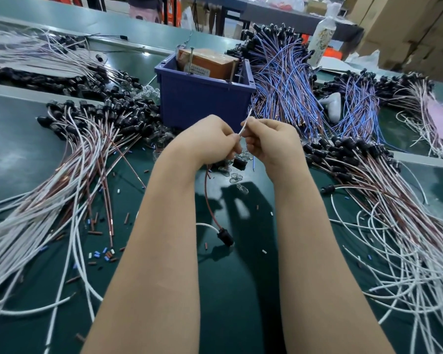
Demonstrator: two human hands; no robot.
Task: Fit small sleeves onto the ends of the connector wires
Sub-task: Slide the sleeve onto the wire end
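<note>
Both hands are raised together over the green table (235, 290). My left hand (210, 139) and my right hand (271, 141) pinch a thin white wire (246, 122) that sticks up between the fingertips. A brown wire (208, 198) hangs from my left hand down to a black connector (225, 236) lying on the table, with a white wire leaving it to the left. Whether a sleeve sits on the white wire's end is too small to tell. Small clear sleeves (237, 178) lie just below the hands.
A blue bin (205, 98) with a brown block stands behind the hands. Bundles of white-and-brown connector wires (69, 180) lie left and right (394, 226); blue-and-brown ones (287, 80) behind. Loose cut insulation bits (105, 254) dot the table. A bottle (322, 37) stands at the back right.
</note>
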